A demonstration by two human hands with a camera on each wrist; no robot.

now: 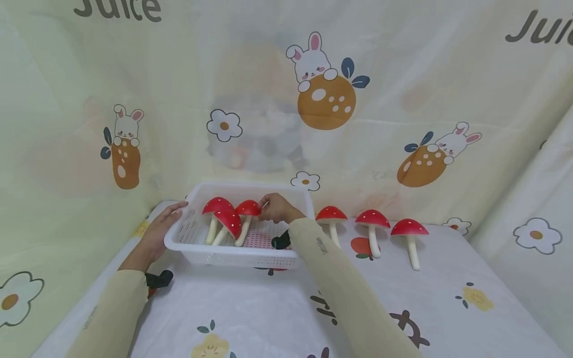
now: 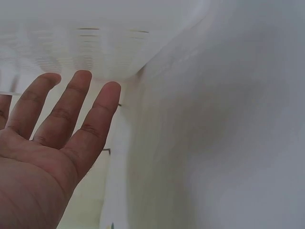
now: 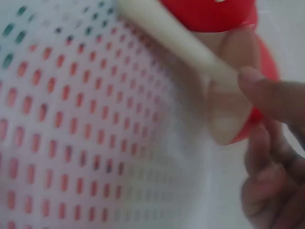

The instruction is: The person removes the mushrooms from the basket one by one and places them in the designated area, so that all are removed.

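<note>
A white perforated plastic basket [image 1: 237,256] stands on the table against the backdrop. Inside it, to the left, are a toy mushroom [image 1: 217,204] with a red, white-dotted cap and another one [image 1: 229,222] leaning close by. My right hand [image 1: 276,208] pinches the cap rim of a third mushroom [image 1: 247,207], whose pale stem slants down to the basket floor. In the right wrist view the thumb [image 3: 271,93] lies on the cap's edge. My left hand [image 1: 156,234] rests at the basket's left rim, its fingers [image 2: 64,114] fairly straight.
Right of the basket, a row of red-capped mushrooms lies on the printed tablecloth: one near the basket [image 1: 331,214], one in the middle [image 1: 372,219], one farthest right [image 1: 410,227]. A hanging cloth [image 1: 268,74] printed with rabbits closes off the back.
</note>
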